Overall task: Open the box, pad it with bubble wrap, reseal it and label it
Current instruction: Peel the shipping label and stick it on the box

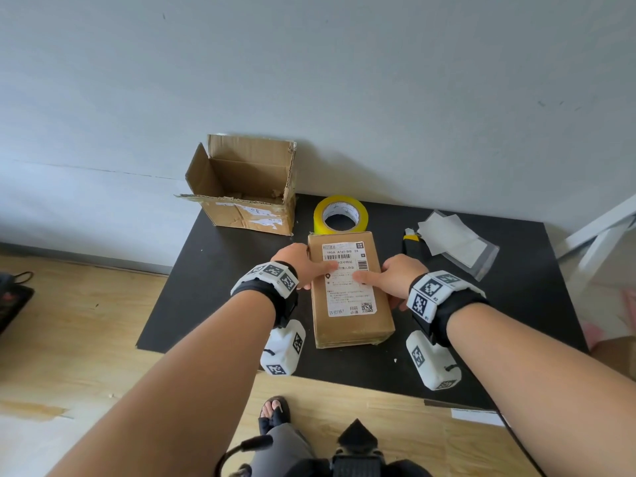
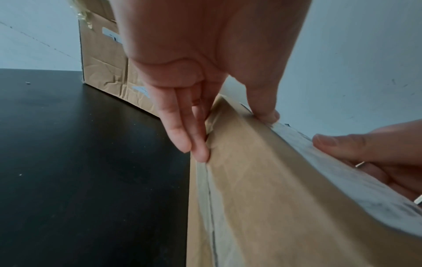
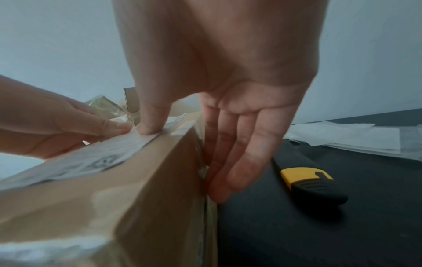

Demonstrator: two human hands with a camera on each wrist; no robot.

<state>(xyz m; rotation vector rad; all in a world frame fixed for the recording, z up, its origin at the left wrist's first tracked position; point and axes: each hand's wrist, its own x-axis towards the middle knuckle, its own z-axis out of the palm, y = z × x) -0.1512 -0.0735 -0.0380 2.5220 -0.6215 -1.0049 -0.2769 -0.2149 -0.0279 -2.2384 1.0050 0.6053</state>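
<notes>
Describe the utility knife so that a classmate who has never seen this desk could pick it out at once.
Start at the black table, then find the sealed labelled box under both hands. The utility knife lies just right of that box, beside the clear plastic bags. It alone has a yellow and black body.

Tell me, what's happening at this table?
A person is pressing a shipping label flat on top of a closed box. The left hand and right hand each have a thumb on the label and fingers down the box's sides. A yellow tape roll, a utility knife and an open empty box sit nearby.
</notes>
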